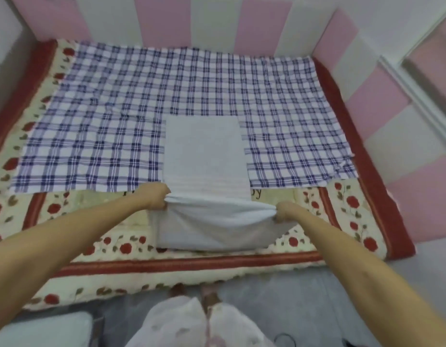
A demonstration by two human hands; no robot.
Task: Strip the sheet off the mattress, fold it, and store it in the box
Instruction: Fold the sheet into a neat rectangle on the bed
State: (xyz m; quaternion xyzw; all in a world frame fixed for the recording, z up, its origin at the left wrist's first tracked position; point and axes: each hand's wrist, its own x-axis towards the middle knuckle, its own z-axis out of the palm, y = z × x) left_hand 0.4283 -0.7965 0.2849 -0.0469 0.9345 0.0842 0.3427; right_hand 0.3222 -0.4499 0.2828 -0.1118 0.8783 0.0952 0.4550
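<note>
A white sheet point(206, 151), folded into a narrow strip, lies down the middle of the bed on top of a blue-and-white checked cloth point(104, 126). Its near end is lifted and sags between my hands above the rose-patterned mattress point(216, 270). My left hand point(155, 196) grips the left side of the raised fold. My right hand point(287, 211) grips the right side. Both fists are curled round bunched fabric. The far part of the sheet stays flat on the checked cloth.
Pink and white padded panels point(264, 23) wall the bed at the back and right. A grey floor point(292, 296) lies in front of the mattress, where my feet stand. A pale box-like object point(41, 331) shows at the bottom left corner.
</note>
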